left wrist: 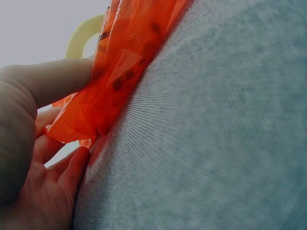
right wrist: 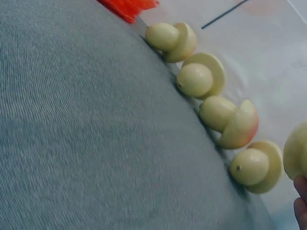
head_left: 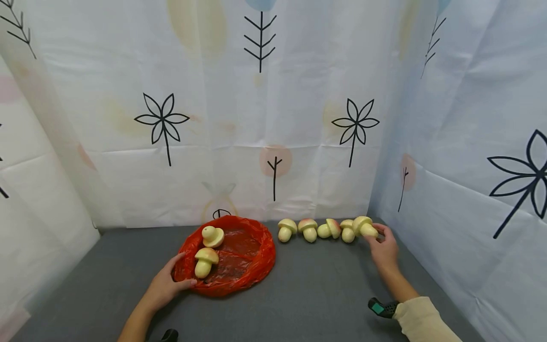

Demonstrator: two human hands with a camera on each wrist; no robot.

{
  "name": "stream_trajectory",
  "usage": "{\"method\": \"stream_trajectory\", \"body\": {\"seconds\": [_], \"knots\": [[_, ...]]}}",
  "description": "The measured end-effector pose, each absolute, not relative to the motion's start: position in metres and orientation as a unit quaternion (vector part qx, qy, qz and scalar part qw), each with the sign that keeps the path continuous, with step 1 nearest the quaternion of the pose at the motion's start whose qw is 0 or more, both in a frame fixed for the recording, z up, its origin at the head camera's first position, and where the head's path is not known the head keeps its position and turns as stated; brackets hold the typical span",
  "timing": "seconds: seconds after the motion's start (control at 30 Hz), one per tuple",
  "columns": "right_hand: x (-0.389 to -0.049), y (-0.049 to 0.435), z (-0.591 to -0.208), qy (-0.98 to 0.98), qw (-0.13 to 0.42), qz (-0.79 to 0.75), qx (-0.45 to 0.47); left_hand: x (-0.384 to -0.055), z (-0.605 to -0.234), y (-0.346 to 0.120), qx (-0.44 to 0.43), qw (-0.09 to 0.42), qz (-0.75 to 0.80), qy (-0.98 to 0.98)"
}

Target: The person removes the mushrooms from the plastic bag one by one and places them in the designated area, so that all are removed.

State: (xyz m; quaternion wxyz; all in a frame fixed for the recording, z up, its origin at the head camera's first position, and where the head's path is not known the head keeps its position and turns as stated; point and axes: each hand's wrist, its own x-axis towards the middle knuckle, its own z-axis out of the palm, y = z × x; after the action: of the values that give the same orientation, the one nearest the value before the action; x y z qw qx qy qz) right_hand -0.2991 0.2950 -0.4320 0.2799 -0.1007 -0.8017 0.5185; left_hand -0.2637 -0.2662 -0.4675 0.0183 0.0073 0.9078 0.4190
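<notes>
A red plastic bag (head_left: 267,266), rolled open into a low round shape, sits on the table with two toy mushrooms inside: one upside down (head_left: 212,236), one upright (head_left: 206,262). My left hand (head_left: 167,281) holds the bag's left edge, and in the left wrist view the red film (left wrist: 122,72) lies between thumb and fingers. At the right end of a row, my right hand (head_left: 384,247) pinches a pale yellow toy mushroom (head_left: 363,225) by its stem. In the right wrist view only fingertips (right wrist: 301,211) and part of that mushroom (right wrist: 295,151) show.
Several more toy mushrooms (head_left: 308,230) line the table's back edge between the bag and my right hand; some lie tilted. A grey cloth covers the table (head_left: 299,304). White patterned curtains (head_left: 307,180) enclose the back and both sides.
</notes>
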Motion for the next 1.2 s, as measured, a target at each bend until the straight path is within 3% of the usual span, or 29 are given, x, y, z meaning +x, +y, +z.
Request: {"method": "stream_trajectory", "body": {"seconds": [0.47, 1.2], "knots": [[-0.311, 0.319, -0.448, -0.794, 0.273, 0.506, -0.197, -0.262, -0.463, -0.264, -0.001, 0.016, 0.414, 0.910], [-0.333, 0.326, -0.459, -0.824, 0.264, 0.456, -0.208, -0.261, -0.465, -0.262, 0.003, 0.010, 0.417, 0.909]]}}
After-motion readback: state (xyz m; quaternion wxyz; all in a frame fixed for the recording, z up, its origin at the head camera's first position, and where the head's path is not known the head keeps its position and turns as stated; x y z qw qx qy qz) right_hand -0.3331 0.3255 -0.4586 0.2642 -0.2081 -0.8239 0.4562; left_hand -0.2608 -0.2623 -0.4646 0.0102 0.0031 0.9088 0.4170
